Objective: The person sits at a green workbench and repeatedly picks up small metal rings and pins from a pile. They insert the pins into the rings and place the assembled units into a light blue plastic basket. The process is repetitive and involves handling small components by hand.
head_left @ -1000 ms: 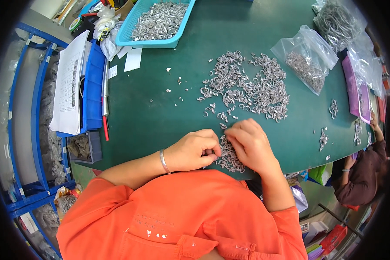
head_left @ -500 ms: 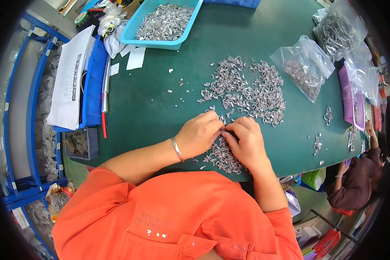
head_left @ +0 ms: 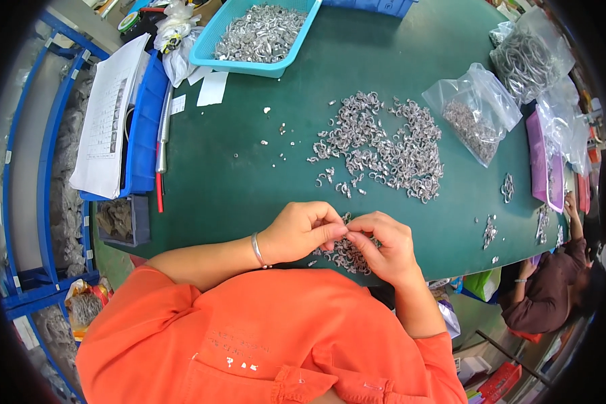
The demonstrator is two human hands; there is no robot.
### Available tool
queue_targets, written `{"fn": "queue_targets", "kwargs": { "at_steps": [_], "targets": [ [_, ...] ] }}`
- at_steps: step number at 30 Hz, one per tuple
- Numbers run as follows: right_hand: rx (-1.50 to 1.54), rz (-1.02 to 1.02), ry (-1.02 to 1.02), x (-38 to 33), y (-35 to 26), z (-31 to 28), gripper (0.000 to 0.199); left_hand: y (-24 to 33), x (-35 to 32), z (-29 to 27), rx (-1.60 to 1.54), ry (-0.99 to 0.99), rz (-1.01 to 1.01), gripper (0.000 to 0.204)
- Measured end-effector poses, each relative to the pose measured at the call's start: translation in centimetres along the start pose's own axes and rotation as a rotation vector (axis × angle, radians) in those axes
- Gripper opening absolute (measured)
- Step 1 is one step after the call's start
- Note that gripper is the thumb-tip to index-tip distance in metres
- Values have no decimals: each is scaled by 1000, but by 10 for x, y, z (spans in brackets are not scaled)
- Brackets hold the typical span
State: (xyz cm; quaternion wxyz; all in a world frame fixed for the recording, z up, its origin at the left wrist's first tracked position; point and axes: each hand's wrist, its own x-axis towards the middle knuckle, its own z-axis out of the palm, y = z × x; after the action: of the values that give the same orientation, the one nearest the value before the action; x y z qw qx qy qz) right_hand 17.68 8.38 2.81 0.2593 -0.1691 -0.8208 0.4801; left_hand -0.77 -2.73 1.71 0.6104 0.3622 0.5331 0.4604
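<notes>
Green counter (head_left: 236, 182) fills most of the frame; orange shirt (head_left: 269, 323) blocks its near edge, btm ctr. Blue shelf (head_left: 47, 294) runs down far L of frame. Co-worker (head_left: 542, 296) in dark top, R edge, lower half. Turquoise basket (head_left: 256, 67), upper L of ctr, w/ grey metal bits in it. Blue bin (head_left: 148, 128) upper L, partly hidden by papers (head_left: 104, 128) on it. Big pile of small grey rings (head_left: 411, 155) just R of ctr, spread loose. Clear bag (head_left: 475, 121) w/ tiny grey pcs, upper R; another bag (head_left: 528, 57) w/ bigger grey loops, top R corner. Purple bin (head_left: 537, 158) near R edge.

L hand (head_left: 306, 232) & R hand (head_left: 384, 246) meet just below ctr, fingertips close tog.; can't tell if either grip is pinching a ring, too small. Small pile of rings (head_left: 347, 256) right under them, partly covered by both hands. White slip (head_left: 212, 89) below basket; red pen (head_left: 159, 195) L; ring clump (head_left: 507, 188) R.
</notes>
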Motion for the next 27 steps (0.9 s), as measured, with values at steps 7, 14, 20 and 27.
{"fn": "queue_targets", "kwargs": {
  "at_steps": [7,14,20,27],
  "targets": [
    [320,349,79,-12,4,8,8,3,4,-1,-180,-2,-106,14],
    [180,297,123,-12,-5,11,7,0,-2,3,-27,7,33,9],
    [51,161,-13,-9,-6,-5,9,13,-1,-12,588,-95,309,10],
    [-336,-28,38,9,9,-12,10,2,23,-11,770,69,602,11]
  ]
}}
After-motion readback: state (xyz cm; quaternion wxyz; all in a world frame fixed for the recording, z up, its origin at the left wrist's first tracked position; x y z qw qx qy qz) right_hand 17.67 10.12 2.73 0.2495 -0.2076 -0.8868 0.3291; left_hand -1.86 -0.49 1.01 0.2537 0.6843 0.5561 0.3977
